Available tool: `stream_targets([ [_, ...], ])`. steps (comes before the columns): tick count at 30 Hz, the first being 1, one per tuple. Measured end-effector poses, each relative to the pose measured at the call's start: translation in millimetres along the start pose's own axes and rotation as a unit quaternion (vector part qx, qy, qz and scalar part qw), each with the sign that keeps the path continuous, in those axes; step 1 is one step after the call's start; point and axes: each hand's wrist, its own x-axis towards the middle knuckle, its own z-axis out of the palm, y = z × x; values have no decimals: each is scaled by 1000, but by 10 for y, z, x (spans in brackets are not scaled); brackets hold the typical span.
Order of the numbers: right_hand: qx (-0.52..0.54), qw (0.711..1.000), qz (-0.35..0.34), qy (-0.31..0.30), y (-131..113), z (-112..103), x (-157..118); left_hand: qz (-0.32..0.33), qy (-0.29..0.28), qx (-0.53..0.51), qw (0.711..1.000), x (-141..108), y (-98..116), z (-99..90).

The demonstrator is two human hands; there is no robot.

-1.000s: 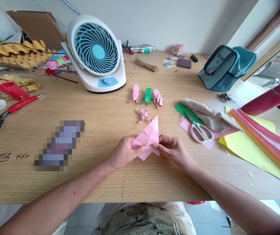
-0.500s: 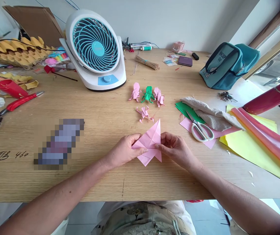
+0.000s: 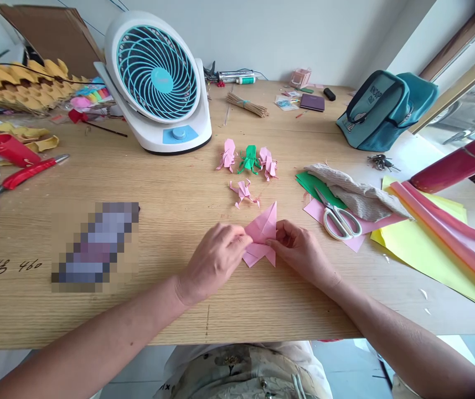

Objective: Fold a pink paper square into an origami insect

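Observation:
A partly folded sheet of pink origami paper (image 3: 264, 230) is between my two hands above the wooden table. My left hand (image 3: 218, 255) has its fingers pressed together on the paper's left edge, covering that side. My right hand (image 3: 299, 246) pinches the right edge, thumb in front and fingers curled behind. One point of the paper stands up, and smaller points hang below. Just beyond it lies a pink folded paper figure (image 3: 243, 191). Farther back sit a green paper figure (image 3: 249, 159) and two pink ones beside it.
White-handled scissors (image 3: 341, 221) lie right on pink and green paper, near a grey cloth (image 3: 356, 191) and yellow sheets (image 3: 432, 260). A fan (image 3: 158, 83) stands back left; red-handled pliers (image 3: 25, 174) and a blurred flat object (image 3: 98, 246) lie left. A teal bag (image 3: 387, 111) stands back right.
My left hand has turned over the paper's left side, and the left corner no longer sticks out. The right hand keeps its pinch. The whole view has shifted slightly.

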Motion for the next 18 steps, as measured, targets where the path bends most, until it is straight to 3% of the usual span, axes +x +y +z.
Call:
stream_targets([
  [3,-28,999,-18,3,-1,8,2,103,-35,-5,994,-25,90,44],
  [5,-51,998,-28,4,8,7,1,126,-54,-1,991,-48,121,85],
  [11,-84,995,-42,10,51,-17,18,119,-91,-2,989,-77,119,130],
  [18,-45,999,-3,27,78,-40,108,117,-101,-14,988,-74,129,143],
])
